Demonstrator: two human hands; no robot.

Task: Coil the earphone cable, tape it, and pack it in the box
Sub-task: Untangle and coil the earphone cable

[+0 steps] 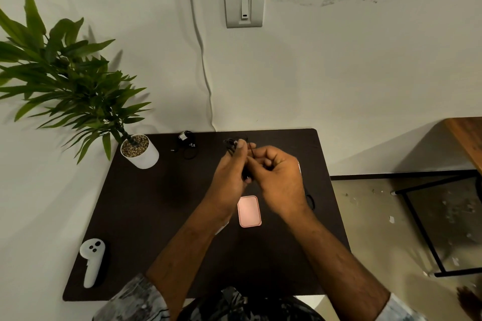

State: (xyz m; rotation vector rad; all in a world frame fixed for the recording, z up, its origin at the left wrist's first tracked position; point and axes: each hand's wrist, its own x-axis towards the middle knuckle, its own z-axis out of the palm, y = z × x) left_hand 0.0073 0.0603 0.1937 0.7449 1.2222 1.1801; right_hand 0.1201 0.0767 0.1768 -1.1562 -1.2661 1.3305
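Note:
Both hands are raised together above the middle of the dark table (146, 216). My left hand (230, 174) grips a bundle of black earphone cable (229, 144), whose loops stick out above the fingers. My right hand (273, 172) pinches a strand of the same cable right beside the left thumb. A small pink box (249, 211) lies flat on the table below the hands, between my forearms. A second black earphone (186, 144), loosely coiled, lies at the table's far edge. No tape can be made out.
A potted plant in a white pot (139, 151) stands at the table's far left corner. A white controller (91, 260) lies near the front left. A black cable loop (310, 199) shows by my right wrist. A metal-framed wooden table (464, 138) stands to the right.

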